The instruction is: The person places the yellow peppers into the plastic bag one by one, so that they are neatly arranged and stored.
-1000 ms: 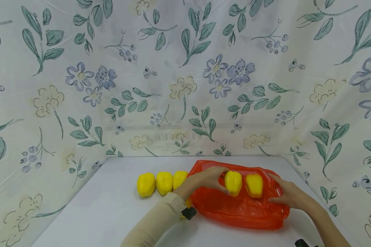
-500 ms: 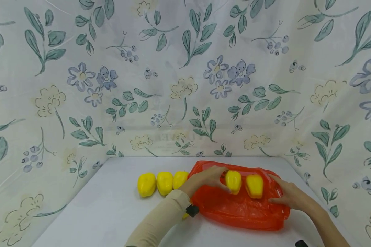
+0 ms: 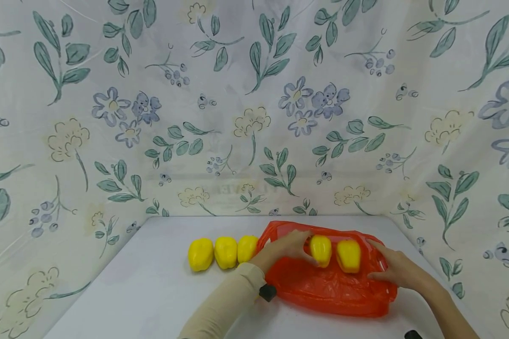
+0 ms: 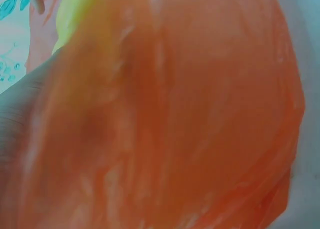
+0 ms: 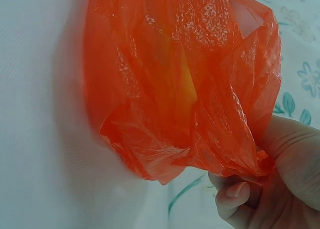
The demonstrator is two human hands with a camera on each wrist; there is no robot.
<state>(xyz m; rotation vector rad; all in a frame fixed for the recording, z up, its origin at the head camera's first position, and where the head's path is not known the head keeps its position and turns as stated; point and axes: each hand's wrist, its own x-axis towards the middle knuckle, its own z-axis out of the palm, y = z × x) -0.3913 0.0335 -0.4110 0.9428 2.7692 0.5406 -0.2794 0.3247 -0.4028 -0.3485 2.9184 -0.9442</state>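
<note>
In the head view, an open red plastic bag (image 3: 314,287) lies on the white table with two yellow bell peppers in its mouth. My left hand (image 3: 289,246) reaches over the bag's left side, thumb and fingers around the left yellow bell pepper (image 3: 320,251). Beside it sits the second yellow bell pepper (image 3: 348,256). My right hand (image 3: 396,267) holds the bag's right edge; in the right wrist view its thumb and fingers (image 5: 234,191) pinch the gathered film. Red film covers most of the left wrist view, hiding much of the left hand.
Three yellow bell peppers (image 3: 201,254) stand in a row left of the bag, the rightmost partly behind my left arm. A sliver of yellow shows by the left wrist's dark device (image 3: 267,292). A floral curtain (image 3: 237,141) surrounds the white table (image 3: 123,282).
My left forearm has shifted slightly right, covering more of the yellow beside the wrist. Its fingers stay at the left pepper. My right hand and the bag have hardly moved.
</note>
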